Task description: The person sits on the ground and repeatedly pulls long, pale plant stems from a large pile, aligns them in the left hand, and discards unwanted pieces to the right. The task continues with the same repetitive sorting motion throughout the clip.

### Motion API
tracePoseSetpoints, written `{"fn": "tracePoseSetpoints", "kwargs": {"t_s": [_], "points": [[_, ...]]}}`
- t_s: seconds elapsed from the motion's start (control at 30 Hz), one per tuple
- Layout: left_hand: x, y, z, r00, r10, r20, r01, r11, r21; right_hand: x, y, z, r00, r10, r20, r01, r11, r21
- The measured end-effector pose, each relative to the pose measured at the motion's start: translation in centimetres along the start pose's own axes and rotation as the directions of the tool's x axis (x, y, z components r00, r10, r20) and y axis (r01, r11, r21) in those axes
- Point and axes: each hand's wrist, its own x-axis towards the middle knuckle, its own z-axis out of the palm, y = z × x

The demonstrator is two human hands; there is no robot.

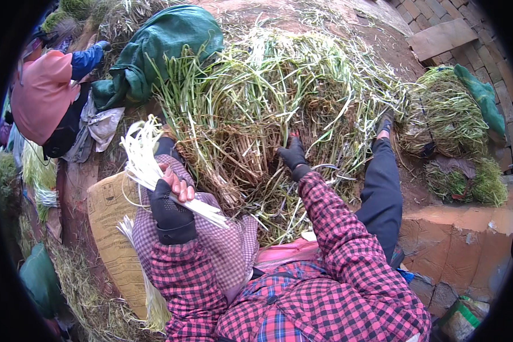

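Note:
My left hand (pixel 173 203), in a black fingerless glove, grips a bundle of white peeled plant stalks (pixel 142 160) over my lap. The stalks stick out past both sides of the fist. My right hand (pixel 293 154), also in a black glove, reaches into the near side of a large heap of green leafy stalks (pixel 273 81) with brown roots. Something red shows at its fingertips. The roots partly hide those fingers, so their grip is unclear. A checked cloth (pixel 222 239) covers my left thigh.
A cardboard sheet (pixel 115 239) leans at my left, by more pale stalks (pixel 154 301). Beyond the heap's left end sits a green woven sack (pixel 171 42). A person in a pink garment (pixel 42 96) works at far left. Tied green bundles (pixel 449 111) stand right, near a brick ledge (pixel 457 243).

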Motion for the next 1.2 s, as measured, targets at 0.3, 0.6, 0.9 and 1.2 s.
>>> {"fn": "tracePoseSetpoints", "kwargs": {"t_s": [0.3,0.6,0.9,1.2], "points": [[-0.2,-0.1,-0.6,1.000,-0.011,-0.003,0.011,0.999,0.030,-1.0,-4.6,-2.1,0.984,0.137,0.112,-0.115,0.976,-0.182],[-0.5,0.3,-0.6,0.999,-0.015,-0.030,0.017,0.998,0.055,-11.2,-19.4,0.4,0.719,-0.595,0.360,0.471,0.797,0.378],[-0.5,0.0,-1.2,1.000,-0.016,0.005,0.015,0.999,0.034,-5.2,-9.9,1.4,0.940,-0.341,-0.022,0.340,0.940,-0.027],[-0.3,-2.0,0.2,0.998,-0.049,0.029,0.047,0.996,0.075,-3.2,-6.9,2.9,0.989,-0.129,-0.076,0.127,0.992,-0.028]]}}
